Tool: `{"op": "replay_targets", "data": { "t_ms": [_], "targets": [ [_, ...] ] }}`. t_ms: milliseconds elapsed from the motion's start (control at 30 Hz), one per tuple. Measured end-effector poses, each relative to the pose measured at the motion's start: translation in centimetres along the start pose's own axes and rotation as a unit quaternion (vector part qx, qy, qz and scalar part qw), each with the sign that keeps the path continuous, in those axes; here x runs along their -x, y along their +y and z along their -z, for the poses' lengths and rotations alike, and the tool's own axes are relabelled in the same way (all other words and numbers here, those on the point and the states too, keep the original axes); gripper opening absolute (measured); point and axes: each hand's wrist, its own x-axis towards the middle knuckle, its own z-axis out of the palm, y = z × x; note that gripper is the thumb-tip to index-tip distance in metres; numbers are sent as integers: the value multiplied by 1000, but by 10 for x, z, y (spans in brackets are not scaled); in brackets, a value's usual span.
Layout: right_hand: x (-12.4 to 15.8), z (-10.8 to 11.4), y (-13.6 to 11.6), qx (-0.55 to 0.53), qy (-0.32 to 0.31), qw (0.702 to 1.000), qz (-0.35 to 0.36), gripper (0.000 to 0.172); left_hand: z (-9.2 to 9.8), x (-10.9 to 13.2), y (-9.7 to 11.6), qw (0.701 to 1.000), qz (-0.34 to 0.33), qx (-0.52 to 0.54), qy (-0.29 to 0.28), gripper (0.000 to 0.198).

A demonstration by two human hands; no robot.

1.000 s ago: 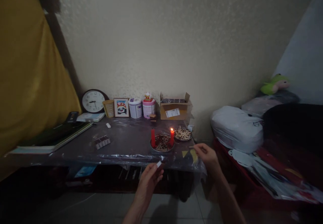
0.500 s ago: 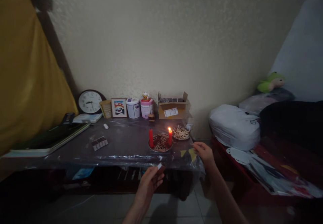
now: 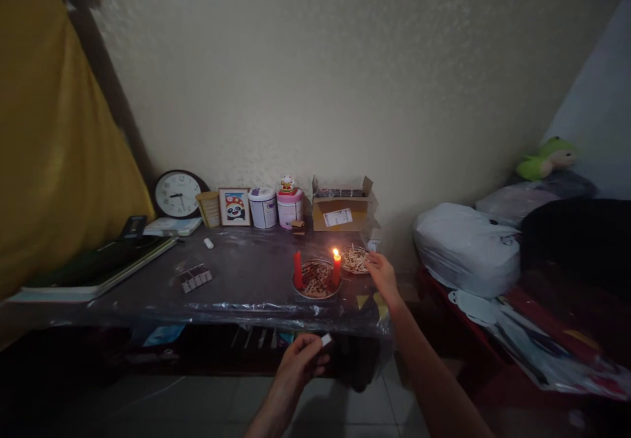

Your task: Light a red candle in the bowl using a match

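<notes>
My left hand (image 3: 298,362) is closed around a small matchbox (image 3: 326,341), held in front of the table's near edge. My right hand (image 3: 383,279) reaches over the table, fingers pinched together at the right rim of a round plate (image 3: 349,271) piled with matchsticks (image 3: 353,257). Whether a stick is between those fingertips cannot be made out. Left of this plate stands a metal dish (image 3: 317,296) with dark bits in it. A lit red candle (image 3: 337,272) stands upright at its right side, an unlit red candle (image 3: 298,271) at its left.
Matchboxes in a row (image 3: 196,278) lie on the plastic-covered table (image 3: 246,273). Along the wall are a clock (image 3: 178,193), a cup (image 3: 209,209), a panda picture (image 3: 234,207), two tins (image 3: 263,208) and an open carton (image 3: 340,213). Bags (image 3: 466,247) lie on the right.
My right hand has moved forward and slightly left, from beside the table edge with a matchstick to the plate of matchsticks. My left hand has shifted slightly right and down, still holding the matchbox.
</notes>
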Motion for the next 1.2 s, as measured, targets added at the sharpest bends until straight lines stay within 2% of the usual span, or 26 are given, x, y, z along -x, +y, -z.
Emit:
{"op": "replay_targets", "data": {
  "t_ms": [133, 267, 467, 633, 767, 967, 1067, 1200],
  "targets": [
    [24, 1, 2, 125, -71, 987, 70, 16, -1, 1, -1, 1000, 10, -5, 2, 29],
    [37, -9, -2, 225, -136, 956, 130, 15, -2, -2, -4, 1000, 9, -7, 6, 32],
    [32, -31, -5, 346, -154, 912, 156, 19, 1, -7, -6, 999, 10, -9, 29, 33],
    [36, -32, -5, 389, -151, 893, 169, 18, 0, -3, -2, 999, 12, -16, 27, 31],
    [29, -23, -13, 383, -132, 898, 172, 21, -1, -1, -1, 1000, 14, -17, 22, 31],
    [6, -5, -29, 337, -81, 929, 127, 28, 0, -1, -1, 1000, -3, -10, 15, 30],
    [27, 6, -36, 297, -99, 944, 106, 26, 1, -1, -1, 1000, -5, -8, 18, 32],
    [86, 16, -50, 229, -181, 952, 96, 19, 0, 0, -2, 998, -48, -32, 11, 34]
  ]
}}
